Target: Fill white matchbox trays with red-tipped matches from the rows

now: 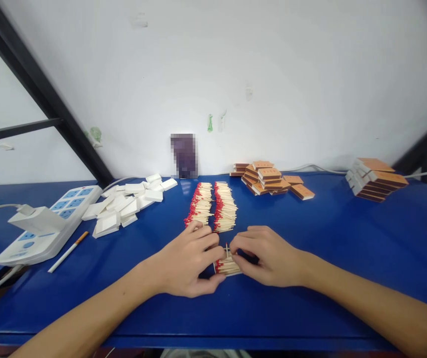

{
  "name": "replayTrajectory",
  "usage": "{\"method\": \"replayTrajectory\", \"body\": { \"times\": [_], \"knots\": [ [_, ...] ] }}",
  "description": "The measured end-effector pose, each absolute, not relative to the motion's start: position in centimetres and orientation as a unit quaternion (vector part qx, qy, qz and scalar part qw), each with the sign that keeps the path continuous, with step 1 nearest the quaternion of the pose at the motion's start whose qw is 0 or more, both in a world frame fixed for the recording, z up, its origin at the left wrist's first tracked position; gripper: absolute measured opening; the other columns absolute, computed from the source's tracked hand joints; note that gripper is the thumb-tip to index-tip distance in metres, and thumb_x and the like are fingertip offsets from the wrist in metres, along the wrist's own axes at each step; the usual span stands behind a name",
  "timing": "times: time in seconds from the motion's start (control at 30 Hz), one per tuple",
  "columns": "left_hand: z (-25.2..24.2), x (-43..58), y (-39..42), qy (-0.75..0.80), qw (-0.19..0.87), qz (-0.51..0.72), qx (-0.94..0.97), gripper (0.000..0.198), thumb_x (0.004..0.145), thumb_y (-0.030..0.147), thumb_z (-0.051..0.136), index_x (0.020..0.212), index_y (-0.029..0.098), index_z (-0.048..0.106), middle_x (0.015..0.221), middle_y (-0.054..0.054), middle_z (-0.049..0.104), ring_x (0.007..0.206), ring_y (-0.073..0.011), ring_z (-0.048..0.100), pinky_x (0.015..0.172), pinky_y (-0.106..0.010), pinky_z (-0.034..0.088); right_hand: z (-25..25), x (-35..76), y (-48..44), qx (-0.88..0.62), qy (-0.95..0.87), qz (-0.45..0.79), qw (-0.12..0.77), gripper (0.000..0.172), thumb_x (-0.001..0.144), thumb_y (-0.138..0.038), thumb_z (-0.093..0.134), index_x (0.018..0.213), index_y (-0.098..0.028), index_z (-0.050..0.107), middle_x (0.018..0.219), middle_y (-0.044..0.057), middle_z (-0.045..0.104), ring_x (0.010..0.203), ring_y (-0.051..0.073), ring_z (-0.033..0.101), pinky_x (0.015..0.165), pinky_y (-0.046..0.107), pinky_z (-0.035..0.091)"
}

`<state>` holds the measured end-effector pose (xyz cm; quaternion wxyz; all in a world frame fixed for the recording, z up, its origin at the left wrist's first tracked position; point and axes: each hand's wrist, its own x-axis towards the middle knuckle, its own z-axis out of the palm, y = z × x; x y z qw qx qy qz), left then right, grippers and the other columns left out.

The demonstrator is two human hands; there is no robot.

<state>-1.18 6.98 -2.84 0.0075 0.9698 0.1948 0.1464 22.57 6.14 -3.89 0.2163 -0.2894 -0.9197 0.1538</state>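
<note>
My left hand (pixel 189 258) and my right hand (pixel 265 256) meet at the middle of the blue table (pixel 347 248), fingers curled round a small bundle of red-tipped matches (pixel 227 266) lying in a white tray. Both hands pinch the bundle from either side. Just beyond my fingers lie two long rows of red-tipped matches (pixel 213 206) running away from me.
A heap of white inner trays (pixel 124 206) lies at the left, with a white power strip (pixel 45 223) and a cigarette (pixel 67 251) beside it. Orange matchbox sleeves (pixel 267 180) are piled at the back, another stack (pixel 375 179) at the right. A white wall stands behind.
</note>
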Motion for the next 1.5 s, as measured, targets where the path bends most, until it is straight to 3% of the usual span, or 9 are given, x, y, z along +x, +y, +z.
{"method": "replayTrajectory", "body": {
  "times": [0.2,0.43,0.73,1.0,1.17,1.5],
  "knots": [
    [-2.8,-1.2,7.1,0.184,0.0,0.139,0.973,0.018,0.091,0.035,0.058,0.095,0.018,0.061,0.091,-0.006,0.057,0.083,-0.0214,0.051,0.086,-0.037,0.04,-3.8,22.5,6.2,-0.292,-0.917,0.136,0.237,0.018,0.092,-0.019,0.049,0.103,-0.018,0.063,0.085,0.004,0.063,0.074,0.016,0.055,0.069,0.028,0.039],
    [-2.7,-1.1,7.0,0.179,0.001,0.143,0.973,0.017,0.092,0.033,0.057,0.089,0.017,0.06,0.092,-0.006,0.061,0.085,-0.0212,0.054,0.087,-0.038,0.04,-3.7,22.5,6.4,-0.262,-0.929,0.158,0.21,0.018,0.095,-0.017,0.047,0.091,-0.018,0.064,0.08,0.004,0.062,0.076,0.017,0.055,0.077,0.033,0.039],
    [-2.8,-1.2,7.1,0.174,-0.011,0.16,0.972,0.016,0.093,0.031,0.057,0.093,0.017,0.064,0.098,-0.008,0.062,0.089,-0.0222,0.056,0.087,-0.038,0.041,-3.6,22.4,6.2,-0.264,-0.921,0.175,0.228,0.017,0.093,-0.016,0.05,0.083,-0.018,0.064,0.073,0.002,0.066,0.071,0.015,0.059,0.075,0.031,0.038],
    [-2.9,-1.0,7.4,0.167,0.048,0.203,0.964,0.016,0.093,0.031,0.055,0.087,0.018,0.063,0.083,-0.005,0.066,0.082,-0.0195,0.058,0.085,-0.037,0.041,-4.0,22.6,6.9,-0.292,-0.91,0.152,0.253,0.025,0.099,-0.022,0.046,0.091,-0.018,0.069,0.079,0.004,0.071,0.072,0.016,0.062,0.074,0.031,0.04],
    [-3.2,-1.0,7.2,0.15,0.067,0.232,0.959,0.017,0.089,0.034,0.057,0.08,0.019,0.056,0.077,-0.004,0.065,0.078,-0.0186,0.058,0.08,-0.037,0.043,-4.8,22.7,7.6,-0.322,-0.898,0.126,0.273,0.02,0.099,-0.025,0.052,0.095,-0.02,0.071,0.084,0.004,0.075,0.075,0.016,0.065,0.072,0.029,0.044],
    [-4.7,-0.3,7.3,0.108,0.083,0.284,0.949,0.02,0.083,0.035,0.061,0.074,0.02,0.052,0.069,-0.003,0.06,0.065,-0.0164,0.054,0.066,-0.033,0.044,-5.4,22.1,8.1,-0.28,-0.917,0.118,0.26,0.015,0.094,-0.014,0.055,0.099,-0.019,0.068,0.087,0.004,0.073,0.078,0.017,0.061,0.074,0.03,0.045]
  ]
}}
